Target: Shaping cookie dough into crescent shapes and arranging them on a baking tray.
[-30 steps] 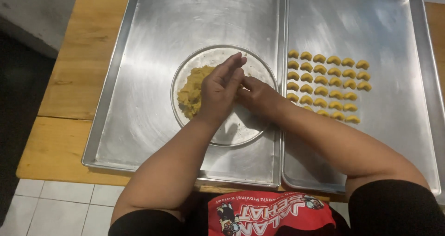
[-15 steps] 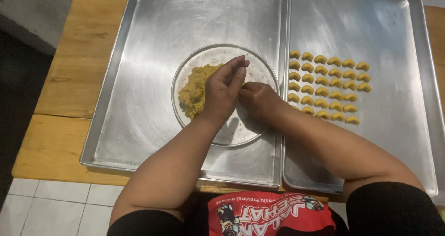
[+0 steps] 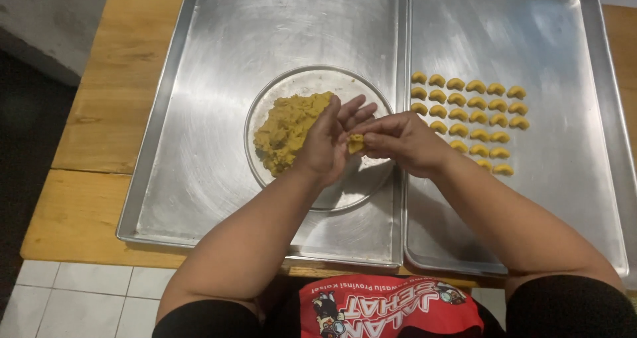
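Although laid one across the other a second ago, now drawn a little apart over the round metal plate [image 3: 312, 74]: left hand [image 3: 325, 145] opened, fingers spread and released, palm turned toward the right; right hand [image 3: 408, 142] closed to a pinch, thumb and fingertips grasping a small piece of yellow dough [image 3: 356, 143], held between the two hands just above the plate's right half. Suggests rolling finished and shaping of this one piece under way, piece not yet set down. Left of the hands, beneath or against the left fingers (cannot tell which), mound of yellow dough [image 3: 286, 133] filling the plate's left half, seemingly unchanged in bulk. Plate resting on the left steel tray [image 3: 212, 52]. Beside it, edge to edge, right steel tray [image 3: 570, 198] bearing rows of small crescent pieces [image 3: 468, 121] near its left side, arranged as before, nearest ones partly hidden behind the right hand. Both trays lying on a wooden table [image 3: 93, 119]; below its near edge, pale tiled floor [image 3: 79, 298]; at upper left, grey wall [image 3: 46, 19] above dark ground. At bottom, red printed garment [image 3: 391, 308].
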